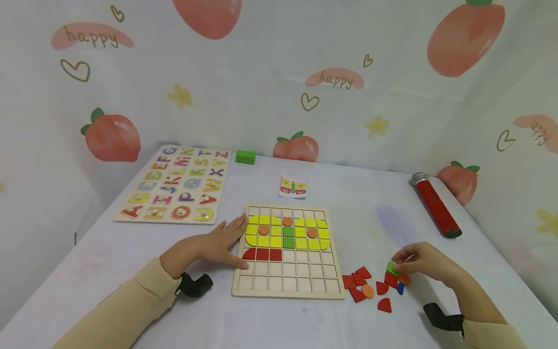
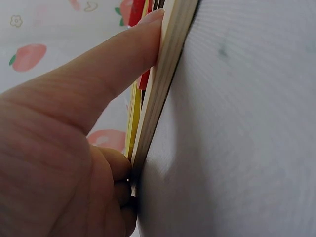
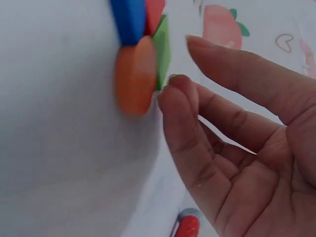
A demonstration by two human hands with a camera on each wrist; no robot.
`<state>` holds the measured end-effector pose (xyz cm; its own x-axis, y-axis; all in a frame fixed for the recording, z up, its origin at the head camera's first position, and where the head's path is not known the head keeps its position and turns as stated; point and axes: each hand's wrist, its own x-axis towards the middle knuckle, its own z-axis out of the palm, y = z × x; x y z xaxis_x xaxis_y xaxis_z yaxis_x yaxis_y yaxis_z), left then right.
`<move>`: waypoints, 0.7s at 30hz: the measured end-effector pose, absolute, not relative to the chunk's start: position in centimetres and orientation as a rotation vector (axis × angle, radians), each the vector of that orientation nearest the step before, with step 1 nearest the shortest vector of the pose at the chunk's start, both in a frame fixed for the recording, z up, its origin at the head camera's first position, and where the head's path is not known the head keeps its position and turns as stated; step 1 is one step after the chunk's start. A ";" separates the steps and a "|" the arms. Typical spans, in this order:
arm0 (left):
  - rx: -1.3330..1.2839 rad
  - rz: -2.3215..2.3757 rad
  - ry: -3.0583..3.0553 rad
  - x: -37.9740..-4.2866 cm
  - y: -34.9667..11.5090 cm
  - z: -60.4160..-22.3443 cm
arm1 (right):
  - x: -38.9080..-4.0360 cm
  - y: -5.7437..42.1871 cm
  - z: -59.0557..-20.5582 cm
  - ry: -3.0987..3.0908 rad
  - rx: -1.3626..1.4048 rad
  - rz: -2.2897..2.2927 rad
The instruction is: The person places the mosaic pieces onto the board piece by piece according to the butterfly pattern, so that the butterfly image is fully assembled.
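My left hand [image 1: 218, 245] rests against the left side of a wooden grid board [image 1: 305, 283], fingers spread, thumb lying over the edge. In the left wrist view that thumb [image 2: 118, 61] touches the board's rim. Yellow tiles [image 1: 263, 241], green squares [image 1: 288, 236], orange discs [image 1: 263, 230] and a row of red tiles [image 1: 263, 254] lie on the board. Over loose pieces on the right, my right hand [image 1: 423, 261] has its fingertips at a green tile [image 3: 163, 52]. Its thumb stands apart from the other fingers. An orange disc [image 3: 136, 76] and a blue piece [image 3: 128, 22] lie close by.
Several loose red pieces [image 1: 384, 305] lie right of the board. Behind it stands a small butterfly pattern card [image 1: 293, 187]. An alphabet puzzle board [image 1: 174, 184] lies at the back left, near a green block [image 1: 245, 157]. A red microphone [image 1: 437, 206] lies at the right.
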<state>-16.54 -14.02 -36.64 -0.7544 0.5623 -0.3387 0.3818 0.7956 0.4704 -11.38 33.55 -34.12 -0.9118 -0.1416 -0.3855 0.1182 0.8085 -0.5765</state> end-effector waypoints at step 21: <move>0.690 0.511 2.525 -16.7 -14.0 -36.8 | -11.7 33.3 -34.9 2.549 -0.013 -0.842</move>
